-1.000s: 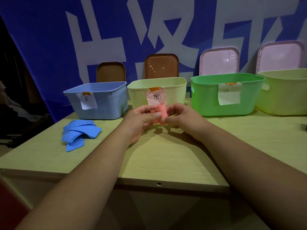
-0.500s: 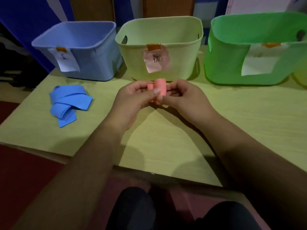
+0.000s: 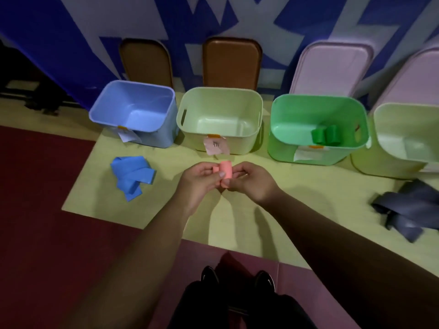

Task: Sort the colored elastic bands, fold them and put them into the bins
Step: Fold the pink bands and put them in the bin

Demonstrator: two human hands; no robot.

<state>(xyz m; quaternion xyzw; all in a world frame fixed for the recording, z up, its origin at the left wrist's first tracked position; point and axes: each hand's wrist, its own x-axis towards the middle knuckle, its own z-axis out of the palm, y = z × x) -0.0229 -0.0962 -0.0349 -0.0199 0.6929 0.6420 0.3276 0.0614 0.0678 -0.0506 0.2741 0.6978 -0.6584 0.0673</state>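
A folded pink elastic band (image 3: 225,171) is held between both hands above the table, in front of the pale yellow bin with a pink label (image 3: 219,96). My left hand (image 3: 199,181) pinches its left side and my right hand (image 3: 252,184) pinches its right side. A loose blue band (image 3: 131,174) lies on the table at the left, in front of the blue bin (image 3: 134,90). A folded green band (image 3: 326,136) sits inside the green bin (image 3: 316,103). Dark grey bands (image 3: 411,210) lie in a heap at the right.
Another pale bin (image 3: 401,115) stands at the far right. Brown lids (image 3: 231,62) and pink lids (image 3: 330,67) lean on the blue banner behind the bins. The table's near edge (image 3: 213,243) is close to my legs, and red floor lies to the left.
The camera has tilted down and pulled back, so the bins' insides and the grey bands show. Both hands still hold the pink band in much the same place.
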